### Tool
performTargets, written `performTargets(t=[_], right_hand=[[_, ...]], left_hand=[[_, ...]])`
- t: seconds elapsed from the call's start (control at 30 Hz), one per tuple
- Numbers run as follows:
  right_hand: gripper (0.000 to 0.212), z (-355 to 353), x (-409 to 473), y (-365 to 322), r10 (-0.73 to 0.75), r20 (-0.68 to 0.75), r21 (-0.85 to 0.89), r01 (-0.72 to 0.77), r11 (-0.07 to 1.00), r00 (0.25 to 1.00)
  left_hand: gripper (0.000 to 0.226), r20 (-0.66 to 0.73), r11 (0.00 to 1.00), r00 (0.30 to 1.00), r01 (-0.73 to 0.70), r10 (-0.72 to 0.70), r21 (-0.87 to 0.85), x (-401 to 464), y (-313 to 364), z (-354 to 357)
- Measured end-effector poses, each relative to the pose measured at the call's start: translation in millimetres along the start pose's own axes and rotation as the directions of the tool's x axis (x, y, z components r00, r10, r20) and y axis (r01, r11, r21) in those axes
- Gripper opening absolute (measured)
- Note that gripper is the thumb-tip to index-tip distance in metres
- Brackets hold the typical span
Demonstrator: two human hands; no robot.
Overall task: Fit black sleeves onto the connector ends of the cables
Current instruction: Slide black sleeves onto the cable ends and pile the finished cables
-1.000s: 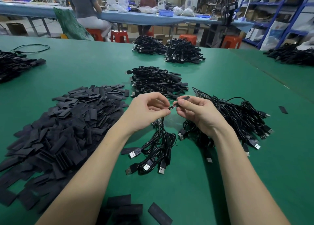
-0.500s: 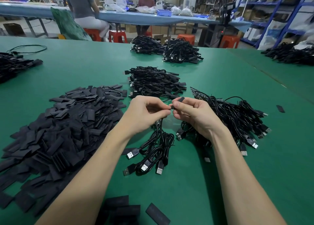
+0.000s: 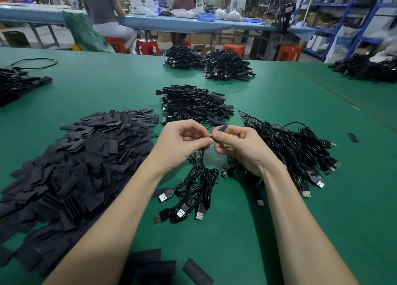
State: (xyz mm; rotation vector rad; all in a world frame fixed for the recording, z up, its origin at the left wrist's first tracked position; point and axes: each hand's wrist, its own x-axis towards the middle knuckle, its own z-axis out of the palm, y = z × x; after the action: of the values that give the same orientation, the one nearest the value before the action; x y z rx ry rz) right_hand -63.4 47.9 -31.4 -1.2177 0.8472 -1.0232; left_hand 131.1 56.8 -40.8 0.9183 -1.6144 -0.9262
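While both hands meet above the middle of the green felt-topped table [image 3: 257, 231], a sleeve is being fitted onto a cable end.

The right hand [image 3: 240, 149] pinches a short flat black sleeve [image 3: 221, 128] between thumb and forefinger; the left hand [image 3: 182, 142] pinches the connector end of a thin black USB cable [image 3: 199, 177], whose bundle hangs to the table below. The connector itself is hidden by the fingers. Next, probably, the sleeve slides fully down. Loose black sleeves [image 3: 75, 166] are heaped toward the left edge.
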Motion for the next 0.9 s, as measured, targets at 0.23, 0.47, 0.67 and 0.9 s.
performTargets(t=[0.23,0.47,0.67,0.9], right_hand=[[0.028,4.1,1.0,2.5,-0.262,-0.19,-0.122,0.241,0.963,0.946],[0.019,10.6,2.4,7.1,-0.247,-0.264,-0.083,0.233,0.969,0.933],[0.023,9.7,2.2,7.6,-0.208,-0.277,-0.069,0.197,0.978,0.938],[0.017,9.1,4.8,1.9,-0.204,-0.38,0.019,0.228,0.973,0.902]], left_hand=[[0.012,-0.077,0.994,0.996,0.039,-0.047,-0.104,2.5,-3.1,5.2],[0.014,-0.099,0.989,0.99,0.09,-0.102,-0.121,1.1,-5.1,11.5],[0.01,-0.137,0.996,0.987,0.082,-0.086,-0.034,-0.2,-3.4,13.8],[0.019,-0.069,0.971,0.971,0.234,-0.23,0.057,5.8,-4.6,17.2]])
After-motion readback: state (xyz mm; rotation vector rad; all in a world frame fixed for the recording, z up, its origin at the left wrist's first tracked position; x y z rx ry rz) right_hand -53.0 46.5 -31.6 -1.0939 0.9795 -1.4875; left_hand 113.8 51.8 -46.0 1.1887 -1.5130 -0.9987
